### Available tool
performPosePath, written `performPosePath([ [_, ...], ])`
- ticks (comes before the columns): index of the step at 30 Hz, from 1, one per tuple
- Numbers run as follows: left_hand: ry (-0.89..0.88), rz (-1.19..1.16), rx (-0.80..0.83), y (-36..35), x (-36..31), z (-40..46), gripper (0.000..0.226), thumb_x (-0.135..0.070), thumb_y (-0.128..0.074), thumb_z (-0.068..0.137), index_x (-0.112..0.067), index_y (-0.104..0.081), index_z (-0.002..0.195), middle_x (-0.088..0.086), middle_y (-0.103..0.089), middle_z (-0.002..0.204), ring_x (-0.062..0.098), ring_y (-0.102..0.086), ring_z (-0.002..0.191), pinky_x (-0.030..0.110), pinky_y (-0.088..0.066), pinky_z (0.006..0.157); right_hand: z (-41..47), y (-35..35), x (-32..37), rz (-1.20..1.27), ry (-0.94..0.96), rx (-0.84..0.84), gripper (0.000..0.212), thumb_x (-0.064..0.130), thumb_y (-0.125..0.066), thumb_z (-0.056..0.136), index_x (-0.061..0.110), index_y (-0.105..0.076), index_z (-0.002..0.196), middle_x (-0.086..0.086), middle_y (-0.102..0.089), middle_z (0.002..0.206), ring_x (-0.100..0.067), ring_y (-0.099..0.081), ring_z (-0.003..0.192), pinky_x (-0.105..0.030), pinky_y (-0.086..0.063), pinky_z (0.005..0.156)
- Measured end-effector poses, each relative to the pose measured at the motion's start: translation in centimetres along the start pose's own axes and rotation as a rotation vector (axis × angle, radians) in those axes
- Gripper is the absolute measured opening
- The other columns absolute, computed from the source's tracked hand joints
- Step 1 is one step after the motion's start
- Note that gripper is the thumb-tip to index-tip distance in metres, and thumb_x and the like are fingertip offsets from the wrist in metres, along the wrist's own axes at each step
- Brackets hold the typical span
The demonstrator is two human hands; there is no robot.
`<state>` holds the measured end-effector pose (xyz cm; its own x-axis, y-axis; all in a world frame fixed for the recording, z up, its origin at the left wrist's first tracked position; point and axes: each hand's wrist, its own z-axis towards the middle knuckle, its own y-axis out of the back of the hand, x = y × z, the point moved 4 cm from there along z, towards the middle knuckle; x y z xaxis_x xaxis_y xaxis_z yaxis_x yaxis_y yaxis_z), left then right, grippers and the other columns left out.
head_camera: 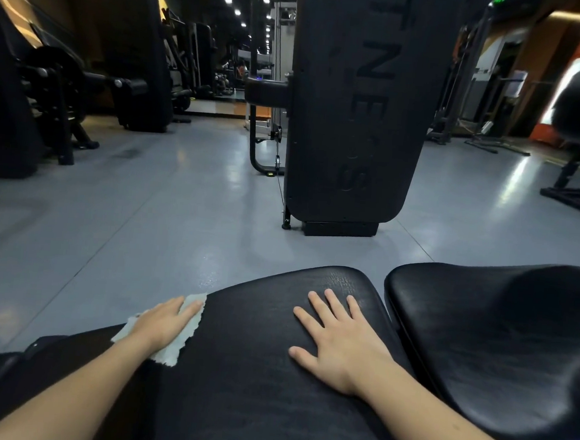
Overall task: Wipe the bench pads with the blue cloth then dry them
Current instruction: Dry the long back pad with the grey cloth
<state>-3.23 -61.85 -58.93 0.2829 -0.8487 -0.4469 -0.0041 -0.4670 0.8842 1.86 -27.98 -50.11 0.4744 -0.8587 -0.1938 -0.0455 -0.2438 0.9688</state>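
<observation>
Hands lie flat on the near bench pad (255, 355): the right hand (338, 340) is spread open, fingers straight, on the pad's right half, probably bracing, while the left hand (163, 324) presses a pale, ragged-edged cloth (190, 326) with straight fingers over the pad's left edge, likely the drying stage, since it looks whitish rather than blue. I count two hands, one cloth and two pads here, the second pad (489, 340) just right of the near one with a narrow gap; no blue cloth shows.
</observation>
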Motion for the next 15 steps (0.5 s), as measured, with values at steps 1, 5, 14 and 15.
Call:
performPosePath([
  [1,-0.006,0.007,-0.005,-0.1,-0.9,0.1,0.071,-0.067,-0.025,0.097,-0.023,-0.039,0.151,-0.003,-0.039,0.158,0.021,-0.033,0.146,0.041,-0.026,0.118,0.0,0.0,0.0,-0.003,0.000,0.001,0.078,0.073,-0.008,0.094,0.032,0.005,0.160,-0.004,0.016,0.167,-0.028,0.021,0.152,-0.054,0.010,0.121],
  [5,-0.081,-0.008,-0.012,-0.9,-5.2,0.8,0.072,-0.067,-0.027,0.097,-0.022,-0.037,0.151,-0.001,-0.039,0.158,0.023,-0.035,0.146,0.040,-0.029,0.115,0.0,-0.1,0.0,-0.019,0.003,0.004,0.078,0.073,-0.007,0.094,0.032,0.006,0.160,-0.005,0.017,0.167,-0.028,0.021,0.152,-0.055,0.010,0.121],
  [14,-0.295,0.092,-0.036,-2.4,-14.6,1.1,0.058,-0.062,-0.028,0.098,-0.019,-0.051,0.131,0.003,-0.055,0.138,0.028,-0.049,0.126,0.042,-0.034,0.103,0.0,0.0,0.2,-0.004,-0.002,-0.003,0.078,0.073,-0.009,0.095,0.032,0.005,0.160,-0.004,0.016,0.167,-0.026,0.021,0.152,-0.054,0.010,0.122],
  [15,-0.309,0.087,-0.043,-2.5,-14.8,1.1,0.058,-0.062,-0.028,0.098,-0.020,-0.051,0.131,0.003,-0.055,0.138,0.028,-0.049,0.126,0.042,-0.034,0.104,0.0,0.1,0.2,-0.002,-0.003,-0.008,0.078,0.073,-0.009,0.095,0.032,0.005,0.160,-0.004,0.016,0.167,-0.026,0.021,0.153,-0.053,0.010,0.122],
])
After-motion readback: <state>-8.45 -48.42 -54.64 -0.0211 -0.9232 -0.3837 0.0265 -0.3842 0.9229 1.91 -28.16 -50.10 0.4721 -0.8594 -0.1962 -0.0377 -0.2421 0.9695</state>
